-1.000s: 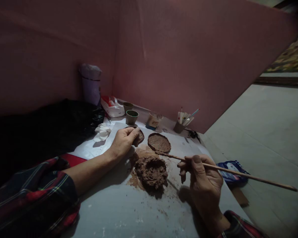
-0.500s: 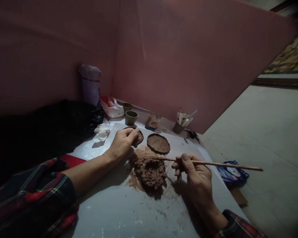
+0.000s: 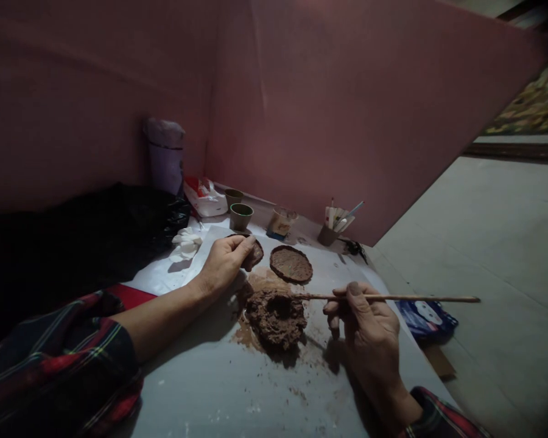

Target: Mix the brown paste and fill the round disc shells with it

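1 hollowed mound of brown, wet-looking clay is noted near the middle of the surface, with a muddy smear along its far and left sides. 1 rimmed disc of similar brown is laid flat just beyond, apart from the mound.

Left hand: a small flat piece is pinched between thumb and fingers at its near left side and is partly covered by them. Whether it is lifted or rested on the surface cannot be told.

Right hand: a thin stick is held with the fingers closed narrowly on its shaft, the long end projecting to the right. Its clay-coated tip is at the mound's far right rim; contact cannot be confirmed.

Handling (judged): the mound is taken to be dense, soft and sticky; best supported from beneath with 2 hands, since its ragged rim would be dented by a pinch. The disc and the piece are judged light and easily bent or cracked; a broad, gentle hold is advised, clear of any raised edge. The stick is judged light and stiff, slippery where wet; a grip on the bare shaft is preferred.
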A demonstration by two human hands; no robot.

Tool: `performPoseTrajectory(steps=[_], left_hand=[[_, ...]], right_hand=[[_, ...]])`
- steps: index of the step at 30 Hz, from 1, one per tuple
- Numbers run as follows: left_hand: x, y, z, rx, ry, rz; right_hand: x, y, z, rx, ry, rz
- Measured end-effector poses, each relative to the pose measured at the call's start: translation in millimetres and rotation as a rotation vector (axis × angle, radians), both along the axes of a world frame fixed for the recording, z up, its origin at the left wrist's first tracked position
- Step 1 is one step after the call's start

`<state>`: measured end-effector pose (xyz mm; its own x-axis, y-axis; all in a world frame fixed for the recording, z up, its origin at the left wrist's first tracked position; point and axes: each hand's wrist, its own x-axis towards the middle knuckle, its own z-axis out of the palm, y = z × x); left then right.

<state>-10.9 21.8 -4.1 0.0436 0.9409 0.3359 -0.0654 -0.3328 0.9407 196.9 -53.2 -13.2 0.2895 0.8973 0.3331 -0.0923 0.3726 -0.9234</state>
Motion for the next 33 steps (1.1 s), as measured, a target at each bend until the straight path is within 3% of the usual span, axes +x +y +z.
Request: performPoseTrajectory(steps=[18, 23, 27, 33], left_hand=[[0.3, 1.8, -2.5, 0.015, -0.014, -0.023], [0.5, 1.4, -2.3, -0.003, -0.013, -0.016], [0.4, 1.8, -3.0, -0.011, -0.010, -0.018], [0.3, 2.1, -3.3, -0.003, -0.017, -0.011]], right_hand=[[3.8, 5.8, 3.3, -0.057, 0.191, -0.060], [1.0, 2.7, 3.4, -0.123, 0.098, 0.028], [1.3, 3.3, 3.3, -0.029, 0.137, -0.016], [1.3, 2.6, 3.9, -0.060, 0.086, 0.015]])
